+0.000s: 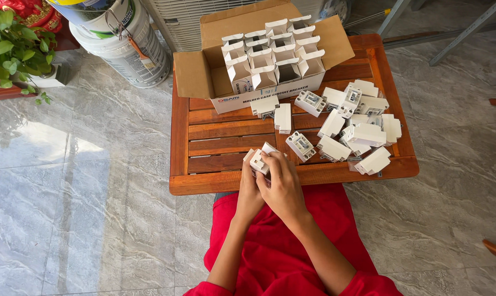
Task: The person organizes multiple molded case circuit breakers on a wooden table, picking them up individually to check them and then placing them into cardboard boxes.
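A small white breaker unit [259, 160] is pinched between both hands at the near edge of the wooden desk [215, 131]. The left hand [250, 193] is curled under it, and the right hand [283, 186] is closed over its side. A pile of loose white units [357, 131] is seen to the right, well apart, with an open cardboard box [261, 55] of small cartons behind.

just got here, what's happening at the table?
A person in red sits at a low wooden table. Both hands, left hand and right hand, hold one small white breaker-like unit together at the table's near edge. A loose pile of similar white units lies on the table to the right. Behind them stands an open cardboard carton filled with small open white boxes.
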